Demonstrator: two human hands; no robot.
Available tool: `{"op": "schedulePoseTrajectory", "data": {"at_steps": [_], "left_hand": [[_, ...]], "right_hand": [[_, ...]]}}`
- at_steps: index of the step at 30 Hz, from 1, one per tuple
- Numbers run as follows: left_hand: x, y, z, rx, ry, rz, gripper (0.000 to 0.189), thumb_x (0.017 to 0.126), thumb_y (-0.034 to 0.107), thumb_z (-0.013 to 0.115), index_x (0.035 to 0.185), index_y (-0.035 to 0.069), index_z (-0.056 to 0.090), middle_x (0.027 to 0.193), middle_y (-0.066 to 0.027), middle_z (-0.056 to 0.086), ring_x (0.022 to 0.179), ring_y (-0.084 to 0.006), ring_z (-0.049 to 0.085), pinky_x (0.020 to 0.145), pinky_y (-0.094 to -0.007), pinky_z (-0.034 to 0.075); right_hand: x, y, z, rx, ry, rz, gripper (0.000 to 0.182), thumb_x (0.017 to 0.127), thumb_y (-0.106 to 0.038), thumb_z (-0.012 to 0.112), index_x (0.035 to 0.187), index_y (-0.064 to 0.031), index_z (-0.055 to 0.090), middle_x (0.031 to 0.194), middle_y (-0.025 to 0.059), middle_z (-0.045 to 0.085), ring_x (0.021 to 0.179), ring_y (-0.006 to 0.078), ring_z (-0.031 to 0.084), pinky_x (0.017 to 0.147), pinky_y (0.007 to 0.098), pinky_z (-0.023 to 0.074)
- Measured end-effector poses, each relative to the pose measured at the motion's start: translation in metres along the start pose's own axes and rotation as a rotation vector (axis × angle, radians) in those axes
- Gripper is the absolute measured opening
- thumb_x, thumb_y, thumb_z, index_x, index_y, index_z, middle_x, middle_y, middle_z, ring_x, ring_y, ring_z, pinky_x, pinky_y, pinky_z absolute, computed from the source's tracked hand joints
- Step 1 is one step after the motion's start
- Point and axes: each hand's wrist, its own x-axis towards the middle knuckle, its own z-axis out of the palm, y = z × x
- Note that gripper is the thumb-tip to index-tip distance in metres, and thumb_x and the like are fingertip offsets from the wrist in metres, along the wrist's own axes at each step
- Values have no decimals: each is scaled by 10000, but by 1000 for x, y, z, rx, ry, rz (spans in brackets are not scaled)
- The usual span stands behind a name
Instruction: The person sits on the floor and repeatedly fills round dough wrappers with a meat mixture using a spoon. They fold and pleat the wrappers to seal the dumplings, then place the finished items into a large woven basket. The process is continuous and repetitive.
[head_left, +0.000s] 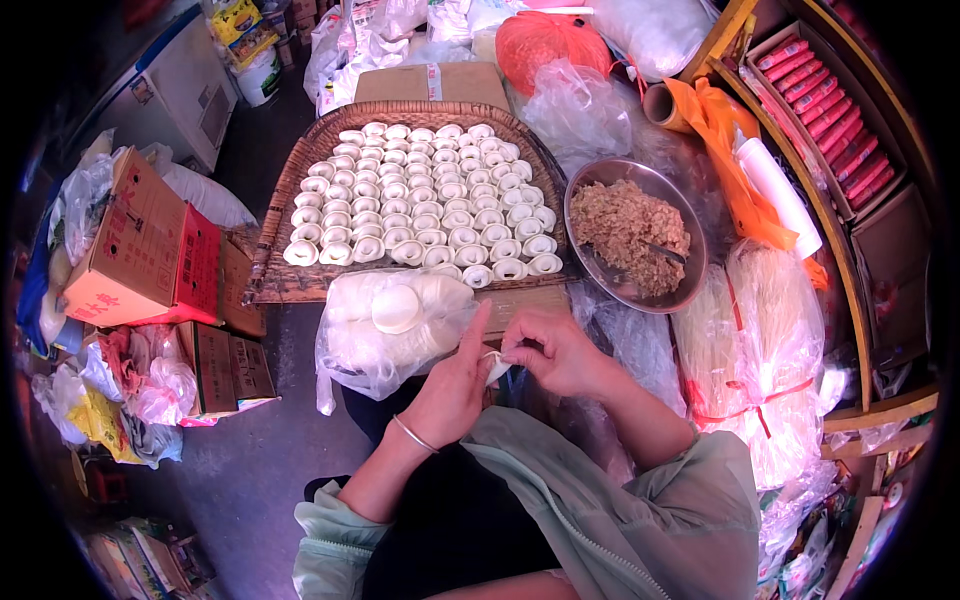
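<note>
Between my two hands is a small white dumpling (496, 368), partly hidden by the fingers. My left hand (459, 382) holds one side of it, with a bangle on the wrist. On the other side, my right hand (551, 351) pinches its edge between thumb and fingertips. Just left of the hands lies a clear plastic bag (352, 330) of round dough wrappers, one loose wrapper (397, 309) lying on top. Beyond it, a woven wicker tray (279, 259) carries rows of folded dumplings (425, 208). A steel bowl (701, 262) of minced filling (626, 225) stands to the right, a utensil (666, 253) stuck in it.
Cardboard boxes (127, 247) and bundled plastic bags (161, 382) stand on the left. Tied bundles of dried noodles (757, 360) lie at the right, near an orange plastic bag (724, 142). A wooden shelf (840, 262) borders the far right. A red bag (551, 49) sits behind the tray.
</note>
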Motion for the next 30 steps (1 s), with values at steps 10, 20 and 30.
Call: {"op": "schedulePoseTrajectory", "data": {"at_steps": [10, 20, 30], "left_hand": [[1, -2, -3, -87, 1, 9, 570, 947, 90, 422, 1433, 26, 132, 733, -126, 590, 564, -211, 583, 572, -321, 482], [1, -6, -1, -648, 109, -70, 319, 984, 242, 431, 1184, 7, 514, 737, -22, 597, 605, -59, 528, 542, -195, 423], [0, -13, 12, -199, 372, -4, 106, 906, 113, 567, 925, 9, 570, 643, -27, 569, 574, -69, 512, 539, -222, 422]], "right_hand": [[5, -7, -4, -21, -67, -55, 69, 853, -76, 612, 863, -11, 594, 790, 51, 552, 728, 157, 530, 648, 275, 432], [1, 6, 13, 310, 245, 188, 81, 882, -80, 591, 875, 1, 593, 792, 20, 606, 765, 72, 534, 695, 240, 446], [1, -2, 17, 223, 296, 70, 64, 862, -59, 612, 843, 0, 596, 774, 25, 588, 734, 82, 528, 661, 220, 430]]}}
